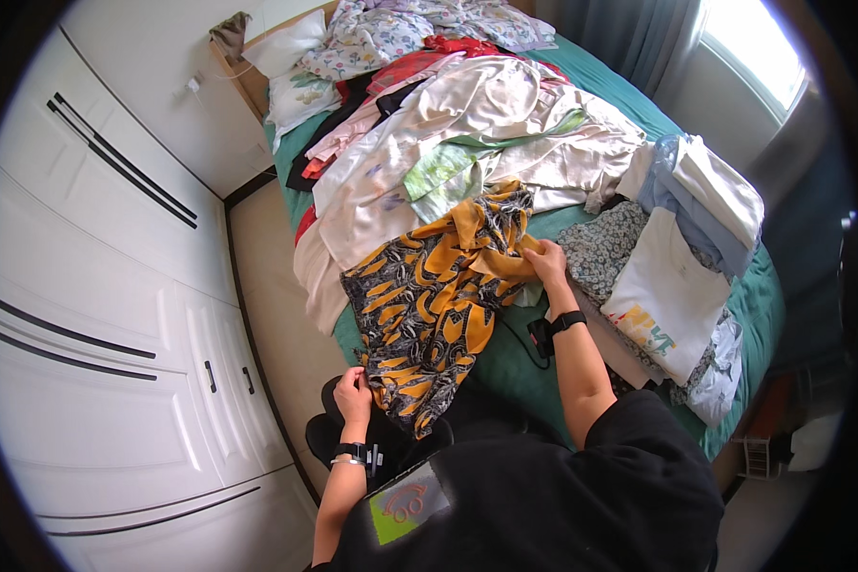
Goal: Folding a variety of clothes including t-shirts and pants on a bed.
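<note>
A yellow, black and grey patterned shirt (pixel 429 300) with a plain yellow collar is spread between my hands over the near edge of the bed. My right hand (pixel 547 263) grips a yellow part of it near the collar. Down at the lower left, my left hand (pixel 353 393) pinches the shirt's edge, its fingertips partly hidden. The shirt's lowest part hangs over my dark-clothed legs. Just beyond it lies a cream satin-like cloth (pixel 500 107) with green patches, loosely heaped.
Folded clothes lie at the right, with a white printed T-shirt (pixel 668 293) and a light blue garment (pixel 668 182) among them. Floral bedding (pixel 372 43) and pillows (pixel 289 43) sit at the bed's head. White wardrobe doors (pixel 100 300) line the left, across a strip of floor (pixel 257 250).
</note>
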Demonstrator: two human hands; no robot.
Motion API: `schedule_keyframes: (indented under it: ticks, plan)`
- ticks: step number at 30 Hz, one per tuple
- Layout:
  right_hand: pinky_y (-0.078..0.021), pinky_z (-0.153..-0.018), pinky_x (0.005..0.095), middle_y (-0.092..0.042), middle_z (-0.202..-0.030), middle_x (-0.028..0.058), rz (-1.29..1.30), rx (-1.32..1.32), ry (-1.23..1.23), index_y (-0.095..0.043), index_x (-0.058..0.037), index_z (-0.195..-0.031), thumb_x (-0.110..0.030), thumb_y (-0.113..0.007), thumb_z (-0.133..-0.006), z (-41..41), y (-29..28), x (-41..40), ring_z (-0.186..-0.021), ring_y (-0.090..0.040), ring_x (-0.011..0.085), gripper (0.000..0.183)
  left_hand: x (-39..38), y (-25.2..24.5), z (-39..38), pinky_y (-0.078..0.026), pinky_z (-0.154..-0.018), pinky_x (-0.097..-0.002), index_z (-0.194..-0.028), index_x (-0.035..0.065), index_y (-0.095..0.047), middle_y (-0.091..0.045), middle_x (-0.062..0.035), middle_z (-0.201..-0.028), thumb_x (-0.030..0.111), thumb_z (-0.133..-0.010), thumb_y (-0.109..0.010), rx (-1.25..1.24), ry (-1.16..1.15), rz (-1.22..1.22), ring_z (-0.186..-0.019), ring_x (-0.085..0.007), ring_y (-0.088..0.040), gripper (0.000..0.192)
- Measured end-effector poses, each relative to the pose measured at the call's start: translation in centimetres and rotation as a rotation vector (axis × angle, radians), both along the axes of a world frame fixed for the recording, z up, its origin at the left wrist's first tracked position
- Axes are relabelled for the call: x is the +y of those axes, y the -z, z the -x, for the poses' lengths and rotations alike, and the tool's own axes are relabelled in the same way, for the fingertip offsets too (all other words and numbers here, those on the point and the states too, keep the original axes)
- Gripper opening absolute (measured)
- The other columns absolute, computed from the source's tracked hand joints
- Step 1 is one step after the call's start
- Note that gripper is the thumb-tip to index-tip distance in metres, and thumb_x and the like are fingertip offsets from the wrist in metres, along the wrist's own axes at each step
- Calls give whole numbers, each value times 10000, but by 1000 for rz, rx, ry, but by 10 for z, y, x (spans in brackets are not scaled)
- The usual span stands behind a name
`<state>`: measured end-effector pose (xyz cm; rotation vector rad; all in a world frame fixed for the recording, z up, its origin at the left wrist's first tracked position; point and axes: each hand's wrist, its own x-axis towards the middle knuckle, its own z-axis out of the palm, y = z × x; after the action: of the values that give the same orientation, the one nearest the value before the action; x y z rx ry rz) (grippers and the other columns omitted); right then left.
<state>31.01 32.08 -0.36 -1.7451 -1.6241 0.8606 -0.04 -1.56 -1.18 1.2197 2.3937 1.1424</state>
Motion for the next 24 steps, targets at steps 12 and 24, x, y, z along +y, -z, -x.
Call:
schedule_keyframes:
  ticks: [12,24]
  plan:
    - [-467,-577,342,-580,-764,68,-470,525,-1419,-649,-77,-952,-73,-665,-749,82,-234,-186,-647,-574,261,204,34,-109,23,-456,-763,-253,-1229,32,-444,-617,-87,-1002,17,-878,-504,-477,237,-219,-832,-135,-583,356]
    - [-448,-559,332,-549,-704,54,-246,386,-1466,-678,-100,-977,-45,-689,-693,65,-219,-205,-624,-562,244,289,23,-142,-33,-353,-988,-341,-1228,64,-507,-513,-138,-1248,275,-910,-516,-379,718,-170,-1149,-300,-487,381]
